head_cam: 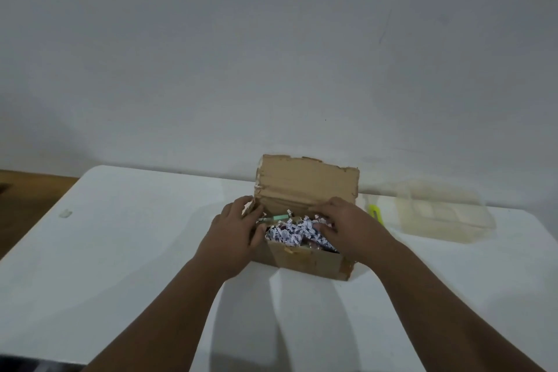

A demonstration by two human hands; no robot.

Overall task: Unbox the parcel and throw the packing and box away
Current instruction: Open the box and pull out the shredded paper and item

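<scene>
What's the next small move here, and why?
Probably the right hand lifts a clump of shredded paper out of the box: the flap is up, that hand's fingers rest in the paper, and the left hand holds the box's side.

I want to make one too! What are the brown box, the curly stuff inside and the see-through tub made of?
The box looks like matte brown cardboard: its raised flap has ragged, torn edges. The curly stuff seems shredded paper, white with dark print, in crinkled strips. The tub is probably plastic: cloudy, and you can see through it.
</scene>
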